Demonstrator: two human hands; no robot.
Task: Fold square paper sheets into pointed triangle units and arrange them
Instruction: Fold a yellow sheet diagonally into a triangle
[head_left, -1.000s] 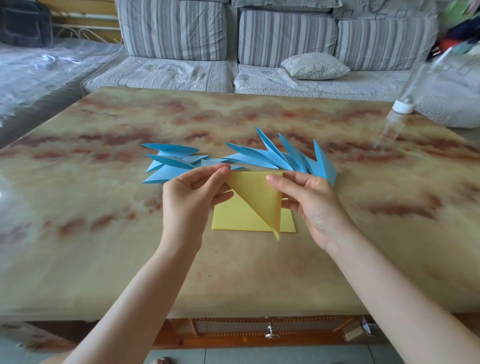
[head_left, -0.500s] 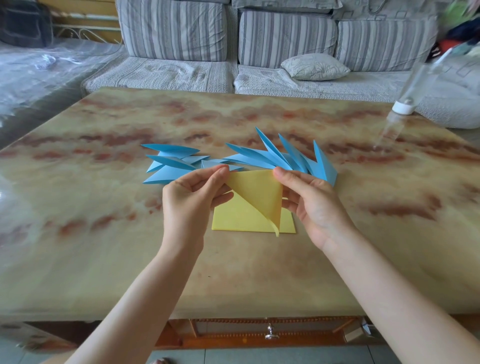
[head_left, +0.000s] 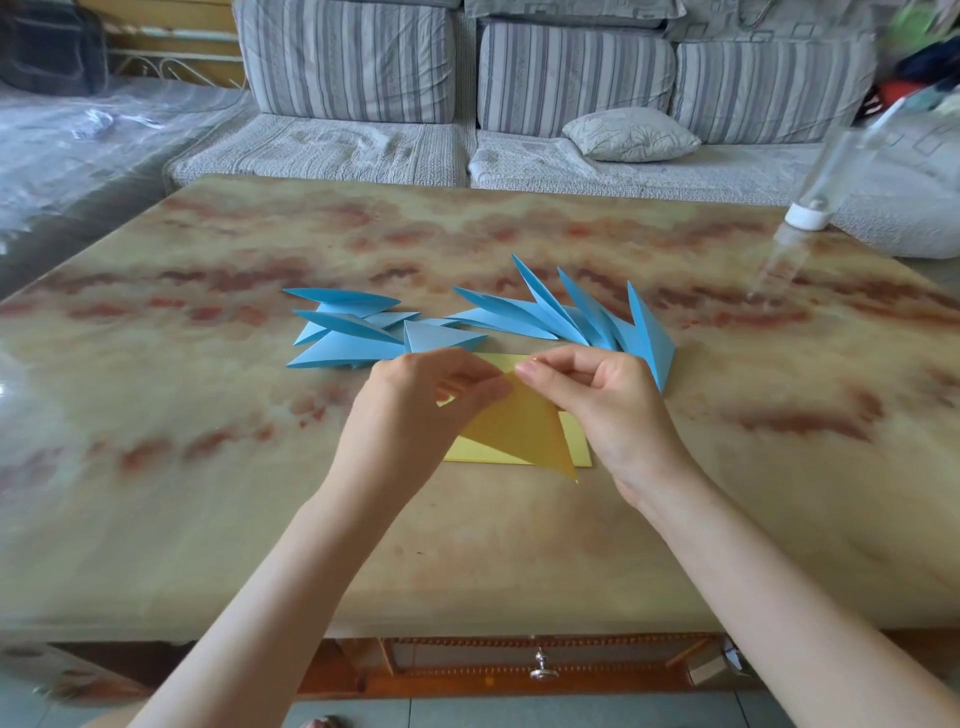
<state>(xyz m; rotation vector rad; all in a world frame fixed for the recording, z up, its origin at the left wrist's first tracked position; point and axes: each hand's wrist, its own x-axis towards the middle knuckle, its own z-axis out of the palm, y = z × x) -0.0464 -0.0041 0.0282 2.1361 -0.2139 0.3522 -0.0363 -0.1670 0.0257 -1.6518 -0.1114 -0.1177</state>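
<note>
A yellow paper folded into a triangle (head_left: 524, 428) hangs point-down above the table. My left hand (head_left: 415, 410) and my right hand (head_left: 597, 400) pinch its top corners, which now meet between my fingertips. Under it a stack of flat yellow square sheets (head_left: 483, 452) lies on the marble table (head_left: 208, 467). Behind my hands several finished blue pointed units lie in two groups, a flat left group (head_left: 348, 332) and a fanned right group (head_left: 587, 322) with points up.
A clear plastic bottle (head_left: 810, 208) stands cap-down at the table's far right. A striped sofa (head_left: 467, 104) with a small cushion (head_left: 631, 134) runs behind the table. A drawer with a metal knob (head_left: 543, 667) sits under the near edge.
My hands have drawn together, bringing the top two corners of the yellow triangle to meet. The paper has narrowed and its lower point has swung slightly right.
</note>
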